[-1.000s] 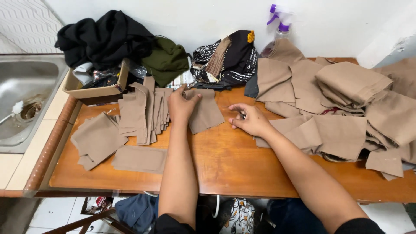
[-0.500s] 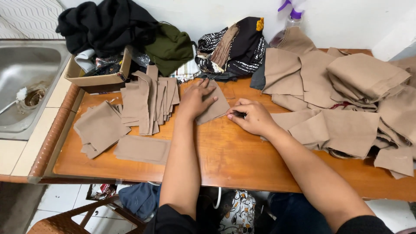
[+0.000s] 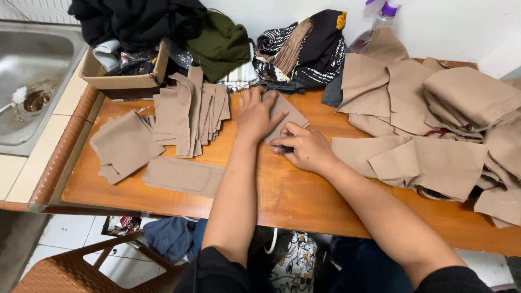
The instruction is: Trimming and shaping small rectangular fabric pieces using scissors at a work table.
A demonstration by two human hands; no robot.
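Observation:
My left hand (image 3: pixel 259 115) lies flat, fingers spread, on a small tan fabric piece (image 3: pixel 291 115) in the middle of the wooden table (image 3: pixel 282 187). Right beside it, my right hand (image 3: pixel 305 146) rests at the piece's near corner with fingers curled around a small dark object, mostly hidden. A stack of cut tan pieces (image 3: pixel 191 108) lies left of my left hand. Two more tan pieces, a squarish one (image 3: pixel 124 144) and a long strip (image 3: pixel 183 176), sit nearer the table's left edge.
A heap of larger tan fabric (image 3: pixel 434 119) covers the table's right side. Dark clothes (image 3: pixel 135 19), a cardboard box (image 3: pixel 127 81) and patterned cloth (image 3: pixel 304 46) line the back wall. A metal sink (image 3: pixel 32 76) is at left, a brown plastic chair (image 3: pixel 92 268) below.
My view has shifted closer and lower. My left hand stays pressed on the small tan piece; my right hand has moved left up against it.

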